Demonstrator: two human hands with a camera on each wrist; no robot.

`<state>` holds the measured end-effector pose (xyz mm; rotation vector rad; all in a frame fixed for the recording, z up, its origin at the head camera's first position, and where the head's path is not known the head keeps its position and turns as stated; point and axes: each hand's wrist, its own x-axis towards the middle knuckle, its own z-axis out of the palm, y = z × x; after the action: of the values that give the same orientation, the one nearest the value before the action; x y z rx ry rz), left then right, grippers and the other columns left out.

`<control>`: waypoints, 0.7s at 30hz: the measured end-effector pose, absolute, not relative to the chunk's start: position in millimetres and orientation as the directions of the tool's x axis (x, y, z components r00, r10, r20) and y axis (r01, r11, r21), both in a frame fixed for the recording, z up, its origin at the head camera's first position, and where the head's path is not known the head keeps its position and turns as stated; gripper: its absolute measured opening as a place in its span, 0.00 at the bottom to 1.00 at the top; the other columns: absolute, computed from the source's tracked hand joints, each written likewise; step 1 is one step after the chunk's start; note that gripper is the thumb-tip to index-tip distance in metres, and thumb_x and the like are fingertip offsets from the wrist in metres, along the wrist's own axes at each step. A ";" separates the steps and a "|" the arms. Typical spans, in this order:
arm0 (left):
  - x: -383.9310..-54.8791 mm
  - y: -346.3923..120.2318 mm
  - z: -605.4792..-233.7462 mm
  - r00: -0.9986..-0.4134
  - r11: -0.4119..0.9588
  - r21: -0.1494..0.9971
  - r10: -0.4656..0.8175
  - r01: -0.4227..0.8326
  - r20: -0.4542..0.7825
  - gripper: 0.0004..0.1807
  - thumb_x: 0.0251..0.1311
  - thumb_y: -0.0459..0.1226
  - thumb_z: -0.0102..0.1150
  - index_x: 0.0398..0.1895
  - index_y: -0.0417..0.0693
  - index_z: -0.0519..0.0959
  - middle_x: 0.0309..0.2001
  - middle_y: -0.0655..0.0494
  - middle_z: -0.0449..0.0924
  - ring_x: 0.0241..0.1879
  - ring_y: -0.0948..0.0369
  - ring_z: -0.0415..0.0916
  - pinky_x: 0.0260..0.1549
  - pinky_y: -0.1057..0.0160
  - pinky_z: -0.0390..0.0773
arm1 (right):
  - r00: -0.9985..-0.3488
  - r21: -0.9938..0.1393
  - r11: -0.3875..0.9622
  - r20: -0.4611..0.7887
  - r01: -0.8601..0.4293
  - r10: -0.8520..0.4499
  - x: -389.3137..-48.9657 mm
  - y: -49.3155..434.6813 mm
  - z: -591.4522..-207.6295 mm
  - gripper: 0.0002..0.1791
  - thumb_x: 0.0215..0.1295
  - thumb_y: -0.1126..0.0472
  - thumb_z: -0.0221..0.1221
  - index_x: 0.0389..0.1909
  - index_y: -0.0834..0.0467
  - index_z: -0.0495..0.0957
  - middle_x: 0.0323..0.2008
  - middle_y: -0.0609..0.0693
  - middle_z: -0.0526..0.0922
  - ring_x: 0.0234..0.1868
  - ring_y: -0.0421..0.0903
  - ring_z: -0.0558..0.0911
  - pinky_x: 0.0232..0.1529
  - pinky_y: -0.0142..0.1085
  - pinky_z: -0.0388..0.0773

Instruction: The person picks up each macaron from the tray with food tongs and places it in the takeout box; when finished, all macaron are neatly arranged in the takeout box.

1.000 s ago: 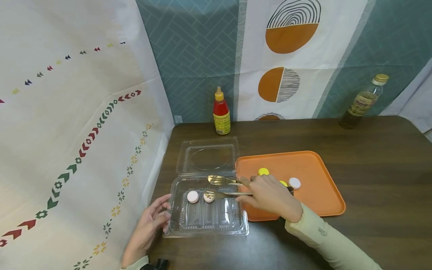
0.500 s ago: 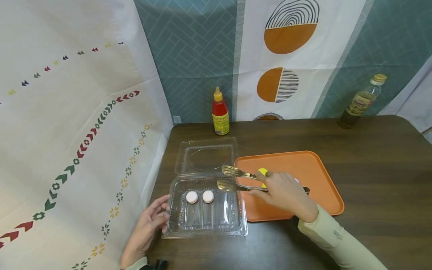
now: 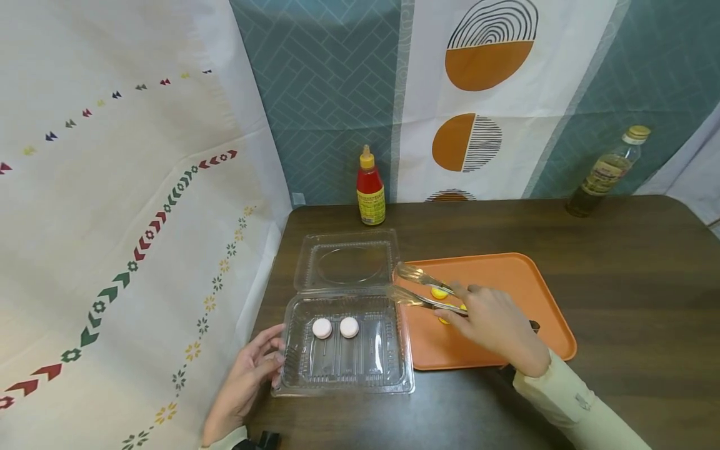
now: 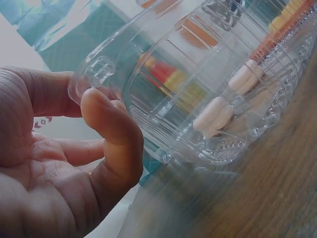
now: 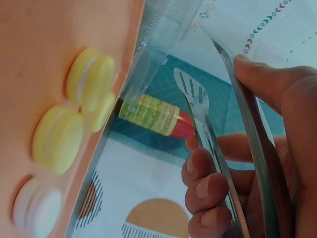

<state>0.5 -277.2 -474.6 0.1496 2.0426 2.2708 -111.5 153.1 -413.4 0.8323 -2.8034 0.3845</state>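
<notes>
Two pale macarons (image 3: 349,327) sit side by side in the base of the clear container (image 3: 343,369), whose lid (image 3: 349,262) lies folded back, leaving the base reachable from above. The left hand (image 3: 247,372) pinches the container's left rim between thumb and finger, seemingly to steady so light a thing. The right hand (image 3: 497,322) grips metal tongs (image 5: 255,136), their arms spread with nothing between; whether their tips touch the container's edge is hard to tell. Three yellow macarons (image 5: 57,139) and one more pale macaron (image 5: 37,208) rest on the orange tray (image 3: 506,269), just beside the container. Compared with a second ago, the tongs are farther right, away from the paired macarons, which keep their places.
</notes>
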 end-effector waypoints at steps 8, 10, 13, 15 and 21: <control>-0.4 -277.0 -476.1 -0.991 -0.107 0.994 0.130 0.013 0.027 0.30 0.62 0.18 0.50 0.68 0.18 0.55 0.42 0.50 0.69 0.24 0.67 0.71 0.18 0.72 0.73 | -0.867 -0.201 0.849 0.222 -0.489 -0.447 -111.0 170.5 -417.8 0.31 0.61 0.41 0.68 0.58 0.58 0.82 0.14 0.44 0.62 0.15 0.41 0.63 0.13 0.35 0.59; -0.7 -276.9 -476.2 -0.991 -0.106 0.994 0.133 0.017 0.031 0.30 0.62 0.18 0.50 0.67 0.18 0.56 0.42 0.50 0.69 0.24 0.67 0.71 0.18 0.72 0.73 | -0.870 -0.196 0.854 0.221 -0.482 -0.440 -110.7 174.2 -418.9 0.31 0.62 0.42 0.68 0.58 0.59 0.82 0.14 0.44 0.61 0.15 0.42 0.63 0.13 0.34 0.59; -1.0 -277.1 -476.6 -0.990 -0.108 0.994 0.134 0.020 0.034 0.30 0.62 0.18 0.50 0.67 0.17 0.56 0.42 0.50 0.69 0.24 0.67 0.71 0.17 0.72 0.73 | -0.877 -0.176 0.868 0.228 -0.464 -0.423 -110.5 178.8 -420.3 0.30 0.61 0.42 0.68 0.51 0.63 0.82 0.13 0.44 0.60 0.14 0.42 0.62 0.12 0.34 0.58; -1.1 -277.2 -476.8 -0.991 -0.108 0.994 0.131 0.019 0.033 0.30 0.62 0.18 0.50 0.67 0.17 0.56 0.42 0.50 0.70 0.24 0.67 0.71 0.17 0.72 0.73 | -0.880 -0.151 0.879 0.239 -0.452 -0.411 -110.3 181.3 -421.1 0.30 0.60 0.42 0.69 0.45 0.66 0.82 0.12 0.45 0.59 0.13 0.43 0.61 0.12 0.34 0.56; -1.0 -277.8 -476.8 -0.992 -0.106 0.994 0.125 0.013 0.027 0.30 0.62 0.18 0.49 0.67 0.17 0.56 0.42 0.49 0.70 0.24 0.67 0.71 0.17 0.72 0.73 | -0.892 -0.108 0.902 0.237 -0.419 -0.386 -107.9 184.7 -425.0 0.27 0.58 0.41 0.71 0.32 0.63 0.77 0.10 0.45 0.58 0.12 0.43 0.60 0.11 0.34 0.54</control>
<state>-1.0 -277.8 -476.8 0.1591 2.0481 2.2765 -107.9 184.7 -425.0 0.6111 -2.8565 0.2310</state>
